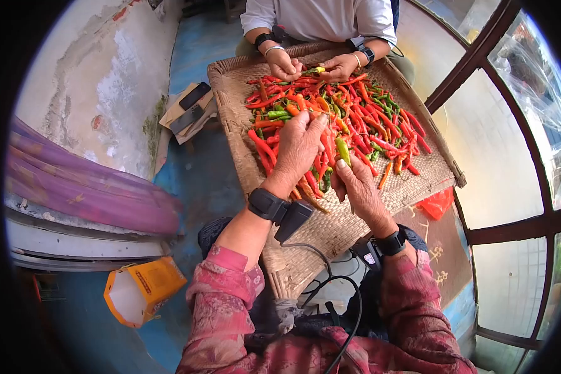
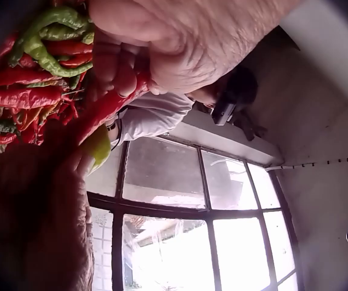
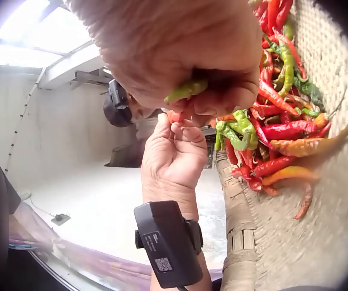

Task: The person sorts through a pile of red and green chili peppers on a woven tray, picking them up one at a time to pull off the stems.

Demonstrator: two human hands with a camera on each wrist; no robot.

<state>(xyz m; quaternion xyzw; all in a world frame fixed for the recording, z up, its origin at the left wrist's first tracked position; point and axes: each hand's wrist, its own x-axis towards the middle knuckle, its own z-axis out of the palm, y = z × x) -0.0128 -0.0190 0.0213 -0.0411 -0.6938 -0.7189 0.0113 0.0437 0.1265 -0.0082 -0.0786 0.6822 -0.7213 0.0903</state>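
My left hand [image 1: 298, 149] is over the pile of chili peppers [image 1: 371, 121] and pinches one end of a red chili pepper [image 2: 110, 112] with curled fingers. Just to its right, my right hand [image 1: 359, 190] grips a yellow-green chili pepper [image 1: 343, 151] between thumb and fingers. The red pepper stretches from the left fingertips toward the right hand, whose fingers hide its other end in the left wrist view. Red, orange and green peppers lie heaped beneath both hands on a woven tray [image 1: 393, 202].
Opposite me a person in a white shirt [image 1: 318, 19] holds hands over the tray's far side, near a yellowish pepper [image 1: 320, 69]. Two phones [image 1: 190, 115] lie left of the tray. A yellow box [image 1: 144, 290] is at lower left; a black cable [image 1: 355, 290] crosses my lap.
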